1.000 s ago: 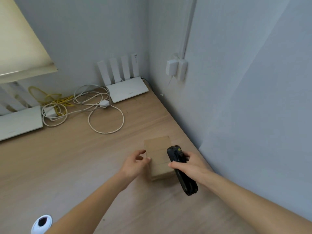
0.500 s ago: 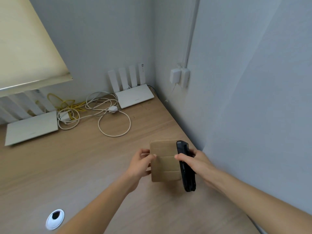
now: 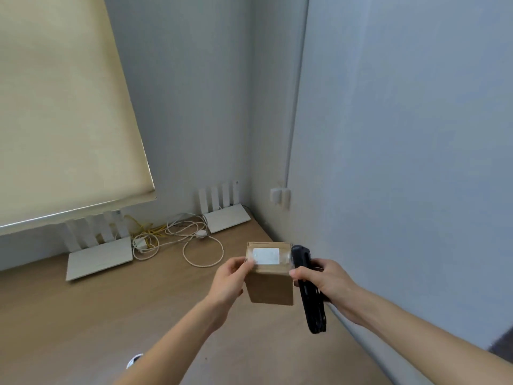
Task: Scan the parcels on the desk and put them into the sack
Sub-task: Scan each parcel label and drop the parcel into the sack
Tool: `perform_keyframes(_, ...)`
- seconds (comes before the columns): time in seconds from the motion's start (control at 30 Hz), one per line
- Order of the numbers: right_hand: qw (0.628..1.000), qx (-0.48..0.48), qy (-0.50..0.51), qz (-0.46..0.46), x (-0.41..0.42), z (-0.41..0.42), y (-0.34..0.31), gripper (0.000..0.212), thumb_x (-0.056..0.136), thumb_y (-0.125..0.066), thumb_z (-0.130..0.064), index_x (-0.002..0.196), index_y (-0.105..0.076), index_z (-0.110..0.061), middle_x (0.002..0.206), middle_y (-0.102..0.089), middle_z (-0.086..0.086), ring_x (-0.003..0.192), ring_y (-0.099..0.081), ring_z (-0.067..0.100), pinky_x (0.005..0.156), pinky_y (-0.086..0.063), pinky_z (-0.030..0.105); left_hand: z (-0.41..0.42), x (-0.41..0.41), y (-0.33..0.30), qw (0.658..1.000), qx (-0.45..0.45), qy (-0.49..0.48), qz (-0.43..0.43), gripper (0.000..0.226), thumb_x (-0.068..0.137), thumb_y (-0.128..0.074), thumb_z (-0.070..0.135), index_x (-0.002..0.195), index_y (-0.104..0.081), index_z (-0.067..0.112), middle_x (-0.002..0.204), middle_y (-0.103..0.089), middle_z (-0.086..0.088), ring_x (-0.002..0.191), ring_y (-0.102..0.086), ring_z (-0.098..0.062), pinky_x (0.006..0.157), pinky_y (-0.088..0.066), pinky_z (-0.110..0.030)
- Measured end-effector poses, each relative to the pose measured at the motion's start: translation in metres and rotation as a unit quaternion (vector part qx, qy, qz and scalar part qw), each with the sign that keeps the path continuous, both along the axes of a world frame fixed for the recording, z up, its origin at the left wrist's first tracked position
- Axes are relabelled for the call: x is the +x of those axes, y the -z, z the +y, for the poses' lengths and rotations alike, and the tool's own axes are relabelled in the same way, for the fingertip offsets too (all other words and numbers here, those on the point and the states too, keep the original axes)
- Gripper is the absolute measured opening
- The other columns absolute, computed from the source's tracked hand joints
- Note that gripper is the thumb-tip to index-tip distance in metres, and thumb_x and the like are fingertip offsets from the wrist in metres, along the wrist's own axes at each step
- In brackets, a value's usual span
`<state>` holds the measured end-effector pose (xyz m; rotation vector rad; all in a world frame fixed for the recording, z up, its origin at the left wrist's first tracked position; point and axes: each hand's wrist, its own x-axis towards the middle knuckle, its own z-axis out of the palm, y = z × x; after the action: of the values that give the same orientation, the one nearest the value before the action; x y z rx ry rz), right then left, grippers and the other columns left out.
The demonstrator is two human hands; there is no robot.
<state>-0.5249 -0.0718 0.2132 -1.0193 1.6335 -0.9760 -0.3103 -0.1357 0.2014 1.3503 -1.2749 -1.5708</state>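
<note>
Parcel (image 3: 269,284) held in left hand (image 3: 228,282); right hand (image 3: 326,282) grips scanner (image 3: 311,307).

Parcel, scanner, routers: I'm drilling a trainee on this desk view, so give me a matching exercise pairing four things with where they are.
Things:
1. parcel
2. scanner
3. white cable
4. roller blind

Places:
A. coiled on the desk between two routers
B. over the window, upper left
C. in the right hand
D. held up by the left hand, label on top

Pairs: 1-D, 2-C, 3-A, 4-B
</note>
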Motion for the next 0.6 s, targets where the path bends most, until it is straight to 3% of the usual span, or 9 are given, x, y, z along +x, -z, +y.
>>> perform_keyframes(0.07, 1.0, -0.019, -0.002, -0.002, 0.013, 0.03, -0.03, 0.055, 0.054, -0.084, -0.052, 0.098, -0.076, -0.02, 0.092, -0.076, 0.0, 0.085, -0.069, 0.016, 0.079, -0.051, 0.03, 0.027, 0.016, -0.026, 0.999, -0.036, 0.01, 0.014, 0.015, 0.097, -0.065, 0.023, 0.112, -0.063, 0.023, 0.112, -0.07, -0.001, 0.095, -0.062, -0.01, 0.088, -0.049, -0.033)
perform_keyframes(0.13, 0.999, -0.037, 0.002, 0.002, 0.024, 0.06, -0.06, 0.057, 0.053, -0.085, -0.053, 0.098, -0.076, -0.018, 0.091, -0.075, 0.001, 0.083, -0.067, 0.016, 0.078, -0.052, 0.031, 0.052, 0.03, -0.053, 0.997, -0.055, 0.035, 0.03, 0.032, 0.093, -0.068, 0.009, 0.122, -0.06, 0.019, 0.117, -0.069, -0.003, 0.096, -0.066, -0.013, 0.083, -0.053, -0.032)
perform_keyframes(0.2, 0.999, -0.053, 0.007, 0.005, 0.033, 0.089, -0.09, 0.061, 0.056, -0.086, -0.05, 0.105, -0.076, -0.015, 0.093, -0.075, 0.004, 0.087, -0.07, 0.019, 0.08, -0.055, 0.033, 0.077, 0.043, -0.082, 0.994, -0.073, 0.064, 0.044, 0.054, 0.084, -0.072, -0.003, 0.13, -0.055, 0.021, 0.121, -0.066, -0.006, 0.102, -0.068, -0.021, 0.081, -0.058, -0.037)
perform_keyframes(0.27, 0.998, -0.07, 0.006, 0.003, 0.041, 0.116, -0.12, 0.055, 0.066, -0.089, -0.042, 0.11, -0.075, -0.013, 0.095, -0.076, 0.006, 0.091, -0.072, 0.022, 0.081, -0.057, 0.035, 0.1, 0.053, -0.11, 0.991, -0.085, 0.086, 0.051, 0.062, 0.072, -0.07, -0.004, 0.128, -0.06, 0.02, 0.115, -0.069, -0.009, 0.101, -0.069, -0.026, 0.087, -0.058, -0.047)
perform_keyframes(0.37, 0.996, -0.09, 0.0, 0.008, 0.05, 0.15, -0.159, 0.05, 0.069, -0.088, -0.039, 0.111, -0.075, -0.015, 0.098, -0.077, 0.006, 0.101, -0.074, 0.026, 0.077, -0.055, 0.032, 0.134, 0.06, -0.148, 0.987, -0.1, 0.088, 0.087, 0.042, 0.084, -0.069, 0.009, 0.125, -0.065, 0.019, 0.112, -0.073, -0.006, 0.1, -0.07, -0.019, 0.082, -0.061, -0.042)
perform_keyframes(0.47, 0.994, -0.11, -0.001, 0.009, 0.057, 0.179, -0.192, 0.057, 0.061, -0.084, -0.042, 0.111, -0.075, -0.015, 0.094, -0.076, 0.003, 0.095, -0.074, 0.02, 0.076, -0.054, 0.03, 0.162, 0.061, -0.179, 0.988, -0.126, 0.041, 0.083, 0.024, 0.098, -0.063, 0.032, 0.119, -0.063, 0.021, 0.115, -0.071, -0.002, 0.102, -0.068, -0.014, 0.068, -0.059, -0.03)
perform_keyframes(0.53, 0.993, -0.116, -0.007, 0.008, 0.059, 0.194, -0.211, 0.056, 0.061, -0.083, -0.04, 0.11, -0.075, -0.013, 0.089, -0.075, 0.0, 0.085, -0.072, 0.015, 0.071, -0.053, 0.026, 0.175, 0.061, -0.195, 0.986, -0.143, 0.026, 0.081, 0.02, 0.097, -0.065, 0.028, 0.116, -0.062, 0.023, 0.119, -0.069, -0.001, 0.103, -0.067, -0.015, 0.069, -0.054, -0.028)
perform_keyframes(0.6, 0.992, -0.122, -0.011, 0.013, 0.059, 0.208, -0.227, 0.055, 0.061, -0.083, -0.038, 0.109, -0.074, -0.013, 0.085, -0.074, -0.003, 0.076, -0.07, 0.01, 0.065, -0.051, 0.023, 0.188, 0.062, -0.211, 0.983, -0.156, 0.041, 0.082, 0.024, 0.096, -0.065, 0.017, 0.118, -0.061, 0.026, 0.121, -0.067, 0.002, 0.109, -0.067, -0.019, 0.081, -0.055, -0.033)
